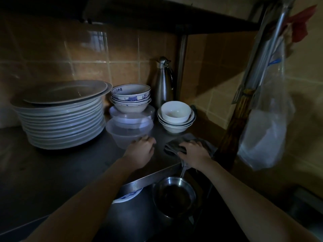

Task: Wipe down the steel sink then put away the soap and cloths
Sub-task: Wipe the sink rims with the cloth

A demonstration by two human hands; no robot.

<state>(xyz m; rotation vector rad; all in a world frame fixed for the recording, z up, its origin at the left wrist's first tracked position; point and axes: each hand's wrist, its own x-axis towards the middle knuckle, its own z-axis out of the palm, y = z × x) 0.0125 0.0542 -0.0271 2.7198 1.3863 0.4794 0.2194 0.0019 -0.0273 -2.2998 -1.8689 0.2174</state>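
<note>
A dark grey cloth (176, 144) lies on the steel counter (52, 165) near its front right corner. My right hand (194, 153) lies on top of the cloth with fingers spread, pressing it down. A strip of cloth hangs over the counter edge below that hand. My left hand (142, 148) rests against the side of a clear plastic container (122, 135), fingers curved at its wall. Below the counter edge sits the steel sink (136, 215), holding a steel bowl (176, 194) and a blue-and-white dish (126, 196). No soap is visible.
A tall stack of white plates (61, 117) stands at the left. Blue-patterned bowls (131, 96) sit on lidded clear containers, white bowls (175, 117) beside them, a steel flask (163, 81) behind. A plastic bag (267, 130) and a broom handle (234, 124) hang at the right. A shelf is overhead.
</note>
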